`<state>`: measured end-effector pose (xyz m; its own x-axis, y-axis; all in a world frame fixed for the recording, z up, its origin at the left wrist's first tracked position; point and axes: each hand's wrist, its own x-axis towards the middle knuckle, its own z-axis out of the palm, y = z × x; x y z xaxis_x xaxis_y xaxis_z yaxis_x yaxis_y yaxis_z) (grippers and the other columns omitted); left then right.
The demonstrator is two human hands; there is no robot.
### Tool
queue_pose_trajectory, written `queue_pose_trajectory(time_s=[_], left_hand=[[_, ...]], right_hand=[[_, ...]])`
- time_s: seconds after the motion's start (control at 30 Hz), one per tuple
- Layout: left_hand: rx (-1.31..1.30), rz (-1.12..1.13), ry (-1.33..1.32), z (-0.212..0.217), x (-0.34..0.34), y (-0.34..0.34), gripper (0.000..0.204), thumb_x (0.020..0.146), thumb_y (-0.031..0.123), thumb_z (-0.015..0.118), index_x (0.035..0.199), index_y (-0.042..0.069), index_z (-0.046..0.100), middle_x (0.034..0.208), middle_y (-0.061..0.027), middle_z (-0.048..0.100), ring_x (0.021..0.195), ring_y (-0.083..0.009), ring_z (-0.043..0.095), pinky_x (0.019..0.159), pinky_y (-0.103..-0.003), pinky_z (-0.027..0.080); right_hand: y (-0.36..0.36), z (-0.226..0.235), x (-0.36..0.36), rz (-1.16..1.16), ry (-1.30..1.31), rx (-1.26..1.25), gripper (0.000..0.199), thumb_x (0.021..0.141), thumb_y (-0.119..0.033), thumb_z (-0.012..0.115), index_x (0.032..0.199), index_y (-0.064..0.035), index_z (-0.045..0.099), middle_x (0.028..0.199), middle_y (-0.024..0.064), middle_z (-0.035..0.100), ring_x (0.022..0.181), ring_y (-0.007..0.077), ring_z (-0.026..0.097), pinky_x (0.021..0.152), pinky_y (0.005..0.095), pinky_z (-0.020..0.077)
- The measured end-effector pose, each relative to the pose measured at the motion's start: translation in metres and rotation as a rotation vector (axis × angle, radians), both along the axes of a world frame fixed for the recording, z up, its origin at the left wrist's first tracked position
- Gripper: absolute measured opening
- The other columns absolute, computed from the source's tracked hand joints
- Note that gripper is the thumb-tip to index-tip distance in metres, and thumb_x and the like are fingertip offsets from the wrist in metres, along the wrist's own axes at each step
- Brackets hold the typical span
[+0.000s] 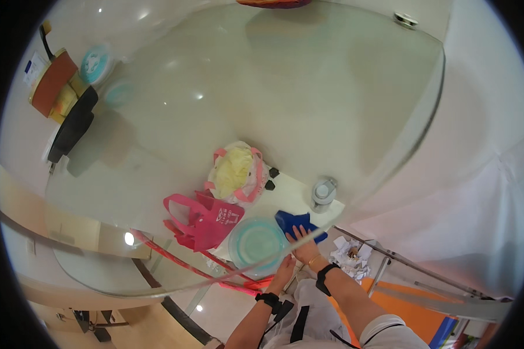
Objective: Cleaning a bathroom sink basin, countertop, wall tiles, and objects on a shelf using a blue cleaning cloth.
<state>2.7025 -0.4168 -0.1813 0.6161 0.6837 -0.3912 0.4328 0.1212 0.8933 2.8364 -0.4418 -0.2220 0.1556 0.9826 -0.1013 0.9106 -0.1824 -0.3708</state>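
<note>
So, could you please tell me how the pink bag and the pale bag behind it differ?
The pink bag is solid magenta and slumped low, nearer the person; the pale bag is whitish with pink handles and sits farther back. The pink bag's contents are hidden, while the pale bag bulges with something yellow. Both are soft carrier bags with handles, and neither hand touches them.

Home dining area, round glass table point(332, 104), pink tote bag point(206, 221), plastic lidded container point(255, 244), tiled floor point(489, 116)
</note>
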Motion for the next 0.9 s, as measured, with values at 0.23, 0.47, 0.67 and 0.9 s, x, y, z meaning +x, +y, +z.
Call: queue_pose_trajectory(time_s=[0.23,0.47,0.67,0.9], left_hand=[[-0.506,-0.020,0.062,-0.034,-0.037,-0.018,0.086,0.081,0.060,0.042,0.136,0.001,0.012,0.138,-0.0165,0.028,0.125,-0.0272,0.031,0.101,-0.041,0.025],[-0.923,0.778,-0.463,-0.041,-0.071,-0.019,0.084,0.080,0.056,0.050,0.135,0.004,0.014,0.135,-0.0132,0.031,0.125,-0.0256,0.030,0.100,-0.040,0.028],[-0.848,1.027,-0.684,-0.035,-0.060,0.001,0.038,0.087,0.019,0.048,0.119,0.003,0.034,0.122,-0.0131,0.043,0.112,-0.0247,0.044,0.095,-0.040,0.038],[-0.405,0.592,-0.442,-0.053,-0.087,-0.006,0.026,0.083,0.004,0.047,0.108,-0.002,0.044,0.111,-0.0127,0.047,0.104,-0.0240,0.048,0.088,-0.035,0.044]], right_hand=[[0.041,0.002,0.014,-0.018,0.051,-0.067,0.055,0.084,-0.031,0.041,0.136,-0.0189,0.027,0.144,0.0122,0.014,0.132,0.0352,0.010,0.104,0.0532,0.0102],[-0.003,-0.005,-0.015,0.025,-0.074,0.112,0.046,0.081,-0.029,0.046,0.125,-0.0139,0.045,0.142,0.0141,0.019,0.131,0.0355,0.015,0.103,0.0534,0.0134],[-0.006,-0.007,-0.015,0.098,-0.047,0.002,0.045,0.078,-0.028,0.050,0.120,-0.0118,0.048,0.143,0.0119,0.018,0.131,0.0349,0.015,0.105,0.0497,0.0082],[0.035,-0.017,0.016,0.061,-0.157,0.070,0.059,0.079,-0.030,0.048,0.134,-0.0199,0.031,0.142,0.0155,0.017,0.131,0.0367,0.013,0.103,0.0531,0.0104]])
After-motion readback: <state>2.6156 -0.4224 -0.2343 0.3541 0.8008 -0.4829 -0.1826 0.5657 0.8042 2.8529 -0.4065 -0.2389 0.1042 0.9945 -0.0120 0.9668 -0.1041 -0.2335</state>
